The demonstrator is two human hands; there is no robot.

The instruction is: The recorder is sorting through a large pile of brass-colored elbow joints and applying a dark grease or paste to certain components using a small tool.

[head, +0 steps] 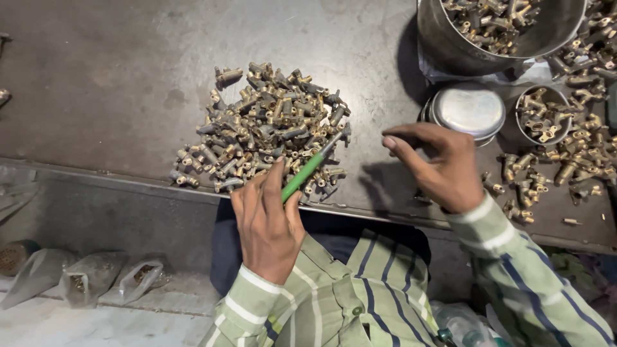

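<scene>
here, the dark metal table (116,83) fills most of the frame. at upper right sits a big steel pot (450,45) of brass fittings, with a small lidded tin (468,109) below it. in the middle lies the heap of brass fittings (270,128). my left hand (267,222) grips a green-handled screwdriver (308,168), tip in the heap's lower right edge. my right hand (437,164), centre right, hovers with fingers curled, holding nothing i can see.

Single head cam, worn on the person, aimed steeply down and fwd over worktable (116,77), close range, edge near the body seen at btm, no 2nd view shared.
</scene>
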